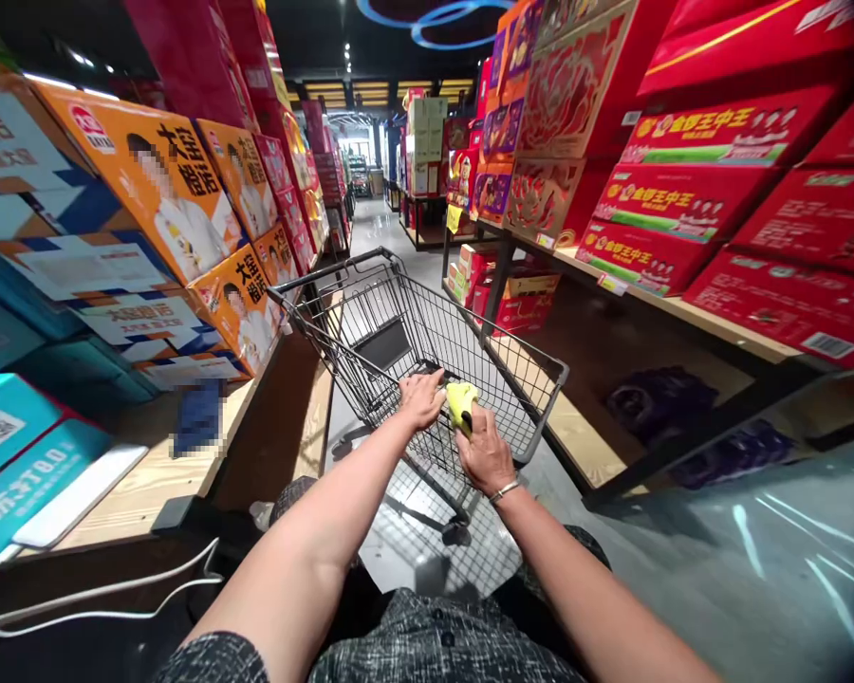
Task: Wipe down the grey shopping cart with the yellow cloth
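A black wire shopping cart (441,308) stands in front of me in the aisle, its basket tilted in my view. My right hand (488,451) is closed around a yellow-green cloth (461,398) with a dark patch, held against or just above the cart's wires. To its left, my left hand (421,398) rests palm down at the wire basket, fingers stretched forward and slightly apart. Its fingertips are partly lost against the dark wires, and I see no object in it. A bracelet circles my right wrist.
Stacked orange cartons (149,180) line the left shelf, with a turquoise box (28,474) and white cable (100,593) nearer me. Red boxes (661,199) fill the right shelf, whose wooden edge (740,327) runs beside the cart. Purple packs (661,398) lie underneath. The aisle floor (377,223) continues ahead.
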Demonstrator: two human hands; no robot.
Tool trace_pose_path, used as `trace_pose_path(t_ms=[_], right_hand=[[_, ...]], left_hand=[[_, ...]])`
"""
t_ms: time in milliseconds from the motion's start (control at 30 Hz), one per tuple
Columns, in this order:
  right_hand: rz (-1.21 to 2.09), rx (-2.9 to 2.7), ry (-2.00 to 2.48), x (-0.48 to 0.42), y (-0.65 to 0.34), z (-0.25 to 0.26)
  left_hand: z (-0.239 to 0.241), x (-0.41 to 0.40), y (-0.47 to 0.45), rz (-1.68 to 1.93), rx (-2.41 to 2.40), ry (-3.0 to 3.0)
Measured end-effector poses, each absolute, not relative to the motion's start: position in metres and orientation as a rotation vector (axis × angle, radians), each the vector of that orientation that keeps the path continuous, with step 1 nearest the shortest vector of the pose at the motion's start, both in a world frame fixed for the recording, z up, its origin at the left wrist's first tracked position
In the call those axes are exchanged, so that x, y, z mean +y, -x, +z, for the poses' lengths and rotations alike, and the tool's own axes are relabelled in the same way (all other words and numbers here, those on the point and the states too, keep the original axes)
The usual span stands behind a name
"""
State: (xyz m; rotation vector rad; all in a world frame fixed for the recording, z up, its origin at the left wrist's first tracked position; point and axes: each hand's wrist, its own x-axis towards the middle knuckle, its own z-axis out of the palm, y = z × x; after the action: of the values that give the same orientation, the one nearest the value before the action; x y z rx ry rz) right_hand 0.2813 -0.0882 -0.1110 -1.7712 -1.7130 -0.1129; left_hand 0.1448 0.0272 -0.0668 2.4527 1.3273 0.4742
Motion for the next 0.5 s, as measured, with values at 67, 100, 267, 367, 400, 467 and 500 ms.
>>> trace_pose_path(t_ms=[67,100,267,367,400,467,500], right_hand=[[-0.102,-1.687,1.819,-0.087,-0.296,-0.11],[-0.093,-1.676,1.845,-0.086,-0.304,-0.11],[-0.009,-1.645,1.851,-0.076,-0.355,-0.106],[0.058,-1.606,1.848,-0.07,-0.385,-0.104],[0.079,-1.589,1.857,-0.069,-0.395,-0.103],[0.117,-1.562,1.875,-0.067,-0.411,-0.101],[0.133,-1.552,1.882,-0.067,-0.419,-0.1]], left_hand=[[-0.066,0.026,-0.15,0.47,1.242,-2.421],[-0.065,0.026,-0.152,0.472,1.188,-2.408],[-0.052,0.037,-0.139,0.598,1.029,-2.396],[-0.033,0.059,-0.107,0.676,1.246,-2.476],[-0.025,0.068,-0.093,0.681,1.347,-2.495],[-0.01,0.086,-0.066,0.658,1.546,-2.533],[-0.003,0.095,-0.054,0.629,1.639,-2.541]])
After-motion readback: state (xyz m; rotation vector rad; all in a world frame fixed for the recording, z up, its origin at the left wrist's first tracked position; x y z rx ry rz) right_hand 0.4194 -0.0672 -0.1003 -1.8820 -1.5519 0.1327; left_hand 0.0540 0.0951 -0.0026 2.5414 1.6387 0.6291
